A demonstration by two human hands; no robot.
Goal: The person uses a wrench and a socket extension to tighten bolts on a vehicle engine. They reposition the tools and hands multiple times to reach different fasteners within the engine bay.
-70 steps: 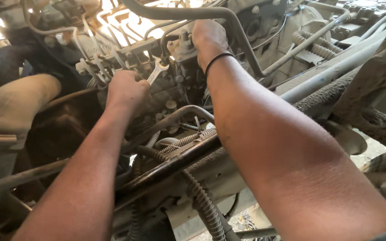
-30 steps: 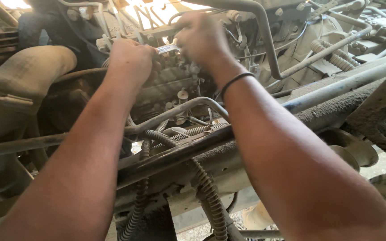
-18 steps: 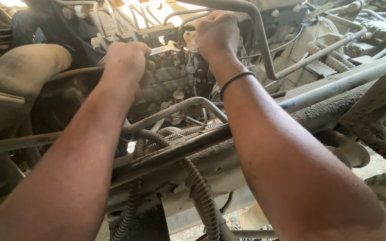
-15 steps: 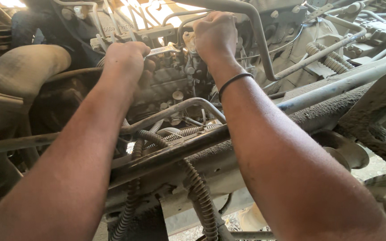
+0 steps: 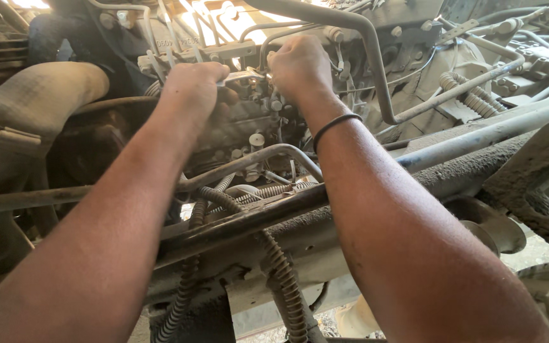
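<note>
My left hand (image 5: 189, 89) is gripping a wrench (image 5: 239, 76); my right hand (image 5: 300, 63) is clenching at its head on the engine (image 5: 249, 124).

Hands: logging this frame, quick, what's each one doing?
Left hand: closed on the wrench.
Right hand: closed at the wrench's end; what it grips cannot be told.

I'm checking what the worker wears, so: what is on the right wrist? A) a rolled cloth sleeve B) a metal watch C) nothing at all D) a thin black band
D: a thin black band circles the wrist just behind the right hand, which is up at the engine parts next to the wrench held in the left hand.
</note>
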